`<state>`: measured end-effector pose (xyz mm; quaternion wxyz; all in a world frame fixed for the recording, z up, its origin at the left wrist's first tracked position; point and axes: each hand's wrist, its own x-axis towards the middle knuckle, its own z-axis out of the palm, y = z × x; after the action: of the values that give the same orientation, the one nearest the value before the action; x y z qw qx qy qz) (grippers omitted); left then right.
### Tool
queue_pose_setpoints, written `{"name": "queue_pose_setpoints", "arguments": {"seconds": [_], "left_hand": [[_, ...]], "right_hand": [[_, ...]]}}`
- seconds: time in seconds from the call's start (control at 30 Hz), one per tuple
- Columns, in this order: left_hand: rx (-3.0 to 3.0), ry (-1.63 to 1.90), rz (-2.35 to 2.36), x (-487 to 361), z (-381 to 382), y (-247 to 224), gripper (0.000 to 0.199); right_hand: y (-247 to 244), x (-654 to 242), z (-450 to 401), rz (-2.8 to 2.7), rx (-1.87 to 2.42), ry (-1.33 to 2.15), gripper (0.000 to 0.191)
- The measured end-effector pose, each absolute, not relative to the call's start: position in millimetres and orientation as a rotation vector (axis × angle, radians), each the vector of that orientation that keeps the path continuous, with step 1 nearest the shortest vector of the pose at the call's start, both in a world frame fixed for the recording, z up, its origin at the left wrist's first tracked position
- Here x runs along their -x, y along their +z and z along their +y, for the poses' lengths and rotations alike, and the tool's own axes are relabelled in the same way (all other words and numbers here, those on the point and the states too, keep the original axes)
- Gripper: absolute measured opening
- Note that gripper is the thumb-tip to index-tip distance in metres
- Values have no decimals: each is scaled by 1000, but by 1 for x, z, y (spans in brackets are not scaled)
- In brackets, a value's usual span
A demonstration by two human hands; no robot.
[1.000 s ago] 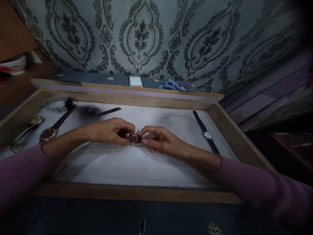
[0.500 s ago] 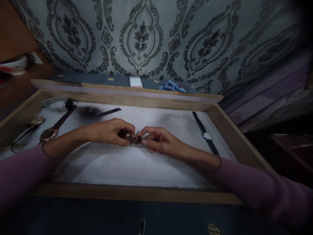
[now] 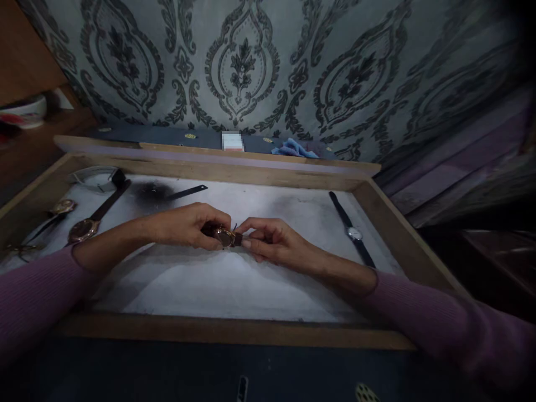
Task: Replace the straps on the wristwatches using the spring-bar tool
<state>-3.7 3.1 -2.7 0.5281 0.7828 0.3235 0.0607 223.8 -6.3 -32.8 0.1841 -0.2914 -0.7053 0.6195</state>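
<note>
Over the middle of a shallow wooden box with a white floor, both my hands hold one wristwatch with a gold-coloured case and brown strap. My left hand is closed round the case from the left, thumb at its lower edge. From the right, my right hand pinches the short brown strap end between thumb and fingers. A thin dark piece sticks up beside the case near the right fingertips; what it is I cannot tell. Part of the strap is hidden inside my left hand.
Left in the box lie a brown-strapped watch, a small gold watch and a pale band. A dark flat strip lies behind my left hand, a black-strapped watch at right. A blue cloth sits beyond the back edge.
</note>
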Motion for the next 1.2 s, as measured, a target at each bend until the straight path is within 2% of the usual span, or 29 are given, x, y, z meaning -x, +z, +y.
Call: {"name": "queue_pose_setpoints", "arguments": {"seconds": [0.37,0.9,1.2], "left_hand": [[-1895,122,763,3,3,-1,10],[-1719,83,826,0,0,-2,8],[-1726,60,816,-1,1,-1,8]], "right_hand": [[-33,-224,-12,-2109,819,1487,15],[-31,-224,-10,-2103,855,1568,14],[-32,-224,-4,-1810,957,1704,14]]}}
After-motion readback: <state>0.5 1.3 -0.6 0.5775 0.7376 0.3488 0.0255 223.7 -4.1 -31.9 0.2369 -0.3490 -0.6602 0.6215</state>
